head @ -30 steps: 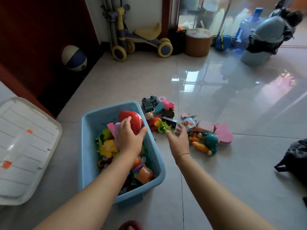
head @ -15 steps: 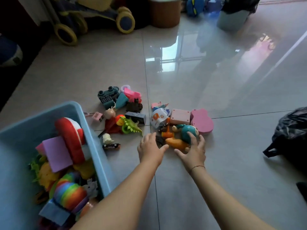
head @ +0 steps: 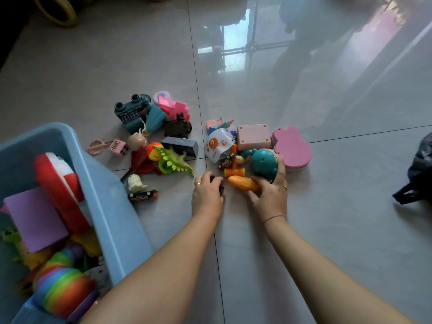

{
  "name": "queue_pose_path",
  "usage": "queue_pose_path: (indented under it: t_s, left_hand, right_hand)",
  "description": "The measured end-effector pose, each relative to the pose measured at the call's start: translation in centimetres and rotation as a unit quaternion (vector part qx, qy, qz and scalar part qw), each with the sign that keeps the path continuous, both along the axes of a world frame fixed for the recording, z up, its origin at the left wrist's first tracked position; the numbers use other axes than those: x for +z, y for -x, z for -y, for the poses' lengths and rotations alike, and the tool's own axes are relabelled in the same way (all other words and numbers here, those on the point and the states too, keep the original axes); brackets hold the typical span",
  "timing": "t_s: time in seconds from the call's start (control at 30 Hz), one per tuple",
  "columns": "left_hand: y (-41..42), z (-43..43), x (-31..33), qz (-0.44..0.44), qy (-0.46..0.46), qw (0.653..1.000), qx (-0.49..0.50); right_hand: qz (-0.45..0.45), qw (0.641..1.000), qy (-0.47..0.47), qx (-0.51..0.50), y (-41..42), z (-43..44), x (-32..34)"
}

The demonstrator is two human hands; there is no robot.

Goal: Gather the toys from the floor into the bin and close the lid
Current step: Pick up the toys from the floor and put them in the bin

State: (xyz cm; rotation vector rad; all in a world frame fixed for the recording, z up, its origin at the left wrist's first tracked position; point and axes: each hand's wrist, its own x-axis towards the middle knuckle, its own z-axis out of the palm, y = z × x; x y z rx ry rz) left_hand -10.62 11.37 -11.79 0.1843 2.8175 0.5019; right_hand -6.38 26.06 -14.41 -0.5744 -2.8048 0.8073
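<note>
hands among floor toys: left hand [head: 207,195] fingers around small dark toy [head: 219,188], right hand [head: 271,195] gripping orange toy [head: 242,182]

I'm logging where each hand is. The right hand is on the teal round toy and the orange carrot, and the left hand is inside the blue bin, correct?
Not quite. In the head view the left hand is on the floor, closed over a small dark toy, outside the blue bin. The right hand is indeed on the teal round toy and orange carrot.

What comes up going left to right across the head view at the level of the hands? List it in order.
blue bin → small toy car → left hand → orange carrot toy → right hand → black bag
</note>
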Motion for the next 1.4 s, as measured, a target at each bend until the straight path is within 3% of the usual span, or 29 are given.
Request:
queue_pose_path:
  t_s: [0.37, 0.57, 0.73, 0.93, 1.17, 1.27, 1.4]
  left_hand:
    - [-2.8, 0.4, 5.4, -0.019, -0.102, 0.991, 0.087]
    - [-5.2, 1.1, 10.9, -0.062, -0.147, 0.984, 0.079]
    - [-6.9, 4.1, 17.1, -0.139, -0.186, 0.968, 0.091]
    - [-9.4, 14.1, 22.8, -0.23, -0.186, 0.941, 0.164]
    - [-12.2, 26.5, 23.6, -0.183, -0.124, 0.929, 0.295]
    - [-12.7, 28.0, 23.1, -0.15, -0.105, 0.942, 0.281]
    - [-12.4, 26.6, 23.2, -0.162, -0.078, 0.956, 0.232]
  right_hand:
    - [0.117, 0.989, 0.08, -0.039, -4.0, 0.3, 3.0]
    - [0.048, 0.992, 0.08, -0.084, -6.9, 1.0, 7.9]
    - [-0.026, 0.993, 0.114, -0.034, -6.4, 4.5, 15.6]
    - [-0.068, 0.982, 0.154, 0.083, -6.5, 14.7, 23.0]
    - [-0.033, 0.959, 0.238, 0.15, -8.0, 26.2, 24.7]
    - [0.014, 0.942, 0.293, 0.164, -8.6, 28.0, 24.5]
    - [0.008, 0.953, 0.25, 0.172, -8.4, 26.7, 23.1]
